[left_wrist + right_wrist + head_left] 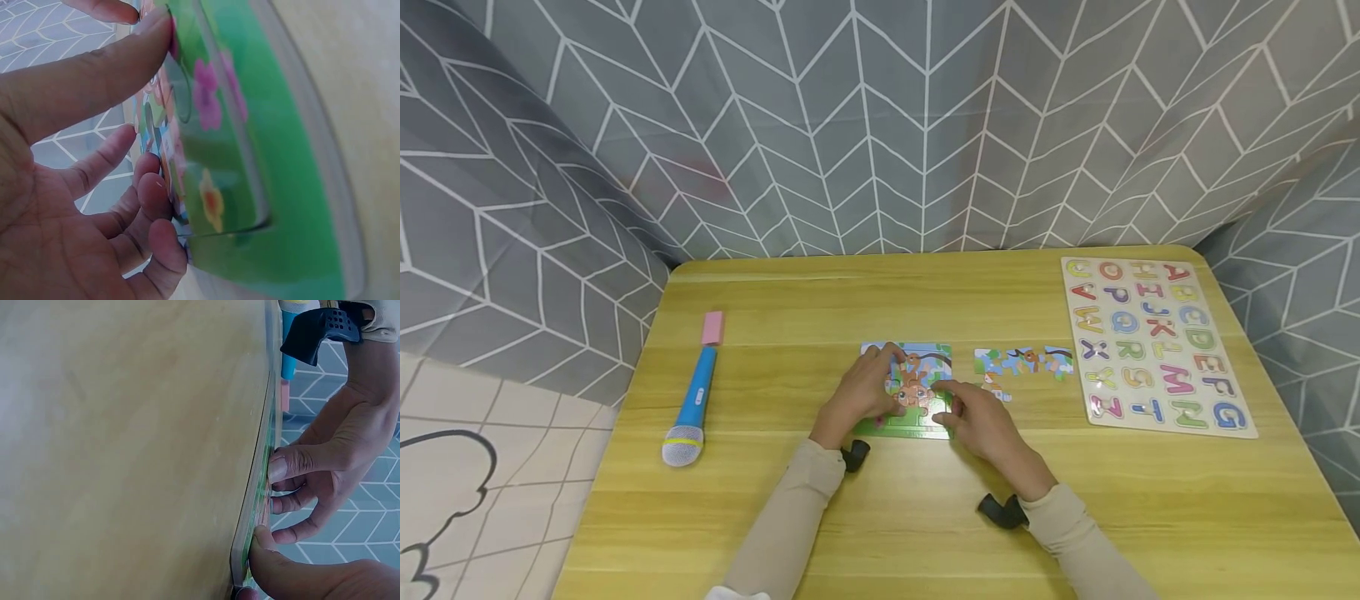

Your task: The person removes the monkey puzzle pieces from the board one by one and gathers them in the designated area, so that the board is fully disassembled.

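A picture puzzle [917, 348] of a cartoon animal on green ground lies in its shallow tray [910, 432] before me. My left hand [867, 388] reaches over its left side, thumb and fingers spread apart. In the left wrist view, that thumb [106, 81] presses on the puzzle near a pink flower, while the other fingertips rest along its surface. My right hand [981, 421] is at the right edge, index finger and thumb apart. Close in the right wrist view, the right thumb [265, 544] touches the puzzle near the tray's rim; the pieces beneath are partly hidden.
Several loose puzzle pieces [1030, 360] lie right of the tray, with another piece [997, 387] just below them. A wooden alphabet board [1157, 350] stretches along the table's right side. At left are a blue toy microphone [695, 400] and a pink block [712, 327]. Grey patterned curtains [895, 125] surround the table.
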Tool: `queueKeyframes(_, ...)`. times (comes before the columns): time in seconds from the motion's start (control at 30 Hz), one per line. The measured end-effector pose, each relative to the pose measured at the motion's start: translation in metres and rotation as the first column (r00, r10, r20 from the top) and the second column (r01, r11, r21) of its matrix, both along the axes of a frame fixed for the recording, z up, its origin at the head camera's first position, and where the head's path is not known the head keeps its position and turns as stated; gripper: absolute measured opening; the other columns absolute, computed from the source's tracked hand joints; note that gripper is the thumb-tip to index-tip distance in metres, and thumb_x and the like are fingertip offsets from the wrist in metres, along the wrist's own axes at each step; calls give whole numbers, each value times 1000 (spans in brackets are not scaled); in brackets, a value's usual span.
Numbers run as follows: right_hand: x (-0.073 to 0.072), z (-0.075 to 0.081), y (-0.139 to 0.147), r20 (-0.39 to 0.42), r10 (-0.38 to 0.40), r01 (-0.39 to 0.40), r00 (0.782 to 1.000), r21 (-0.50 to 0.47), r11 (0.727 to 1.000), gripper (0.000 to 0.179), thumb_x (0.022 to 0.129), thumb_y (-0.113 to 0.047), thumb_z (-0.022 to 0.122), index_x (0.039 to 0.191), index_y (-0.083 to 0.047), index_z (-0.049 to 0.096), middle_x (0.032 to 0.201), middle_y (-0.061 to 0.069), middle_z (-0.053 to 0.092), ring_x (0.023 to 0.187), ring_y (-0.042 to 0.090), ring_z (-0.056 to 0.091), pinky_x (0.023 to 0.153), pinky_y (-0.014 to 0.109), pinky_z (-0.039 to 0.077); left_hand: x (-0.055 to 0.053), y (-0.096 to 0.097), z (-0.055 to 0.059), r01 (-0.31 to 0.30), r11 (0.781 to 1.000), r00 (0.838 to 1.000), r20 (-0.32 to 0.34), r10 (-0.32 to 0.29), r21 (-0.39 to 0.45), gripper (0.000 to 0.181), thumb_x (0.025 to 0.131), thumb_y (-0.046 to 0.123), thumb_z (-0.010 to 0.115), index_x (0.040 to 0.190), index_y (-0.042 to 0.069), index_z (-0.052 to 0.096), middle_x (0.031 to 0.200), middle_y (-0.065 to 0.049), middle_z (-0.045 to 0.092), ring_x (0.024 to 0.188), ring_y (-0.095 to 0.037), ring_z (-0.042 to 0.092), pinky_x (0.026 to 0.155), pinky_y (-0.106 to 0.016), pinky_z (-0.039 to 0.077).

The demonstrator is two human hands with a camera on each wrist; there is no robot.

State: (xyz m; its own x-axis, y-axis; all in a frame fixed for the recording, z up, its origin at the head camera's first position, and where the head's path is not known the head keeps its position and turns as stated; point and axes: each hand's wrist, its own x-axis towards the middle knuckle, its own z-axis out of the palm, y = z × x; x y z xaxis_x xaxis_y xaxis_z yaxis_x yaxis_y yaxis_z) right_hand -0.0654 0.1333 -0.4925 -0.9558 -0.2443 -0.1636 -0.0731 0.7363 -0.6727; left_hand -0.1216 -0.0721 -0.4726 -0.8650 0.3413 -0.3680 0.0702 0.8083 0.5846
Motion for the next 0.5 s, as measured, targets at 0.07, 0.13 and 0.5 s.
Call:
queueKeyframes(0.07,0,0,0,1,3,-3,1000,2,1000,46,87,-20,78,130,-14,66,74,-2,55,63,10,45,56,22,37,0,0,0,-3,1000,1000,1,3,2,74,72,16,92,132,18,50,111,-7,51,92,-21,52,86,-38,50)
queueKeyframes(0.13,0,0,0,0,4,-4,1000,2,1000,46,87,-21,78,130,-14,66,74,-3,55,62,10,45,56,22,37,1,0,0,-2,1000,1000,-4,2,2,74,72,16,92,133,18,50,111,-7,51,92,-20,52,84,-37,49)
queueKeyframes(0.5,0,0,0,-10,13,-13,1000,-1,1000,46,87,-21,78,131,-13,66,73,-3,56,62,9,46,56,23,37,4,-1,2,2,1000,1000,-26,-1,30,76,74,16,91,136,17,47,112,-9,51,84,-19,51,79,-34,48)
